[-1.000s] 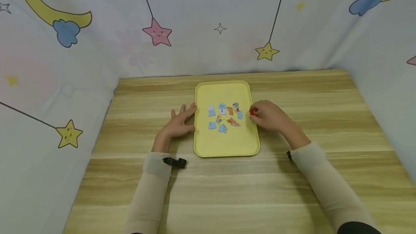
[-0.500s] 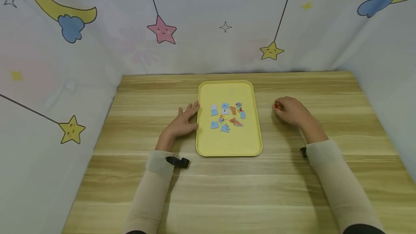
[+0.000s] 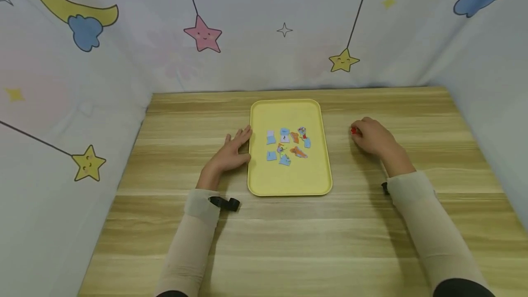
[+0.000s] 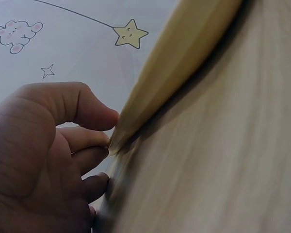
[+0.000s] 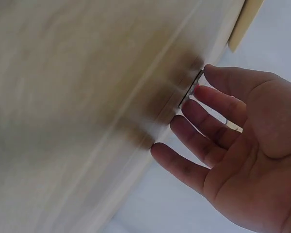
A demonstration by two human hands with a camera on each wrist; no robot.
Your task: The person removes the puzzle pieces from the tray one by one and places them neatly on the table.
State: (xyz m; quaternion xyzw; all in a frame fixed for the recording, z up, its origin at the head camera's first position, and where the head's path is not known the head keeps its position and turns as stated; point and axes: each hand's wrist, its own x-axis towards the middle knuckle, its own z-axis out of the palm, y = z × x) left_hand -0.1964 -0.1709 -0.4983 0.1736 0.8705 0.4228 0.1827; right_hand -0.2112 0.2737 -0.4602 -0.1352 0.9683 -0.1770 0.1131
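Soft cloth walls with stars and moons stand around a wooden table [image 3: 288, 242]. From the head view, one yellow tray [image 3: 288, 182] sits in the middle of the table. About nine small puzzle pieces [image 3: 287, 145] lie in a bunch on the tray, mostly blue, with some orange. The left hand [image 3: 231, 152] lies flat on the table at 9 o'clock from the tray. Its fingers are straight and a little apart, and the tips touch the tray's edge. The right hand [image 3: 373, 135] is at 3 o'clock from the tray, well apart from it. It pinches one small red piece [image 3: 353, 130] down at the table between thumb and first finger.

From the left wrist view, the left hand [image 4: 39, 160] is seen up close. Its fingers [image 4: 87, 138] bend softly against the tray's rim [image 4: 174, 68] and hold nothing.

From the right wrist view, the right hand [image 5: 237, 145] has four fingers [image 5: 203, 124] spread, tips at the table. The thin piece [image 5: 190, 90] shows edge-on between the thumb tip and the first fingertip.
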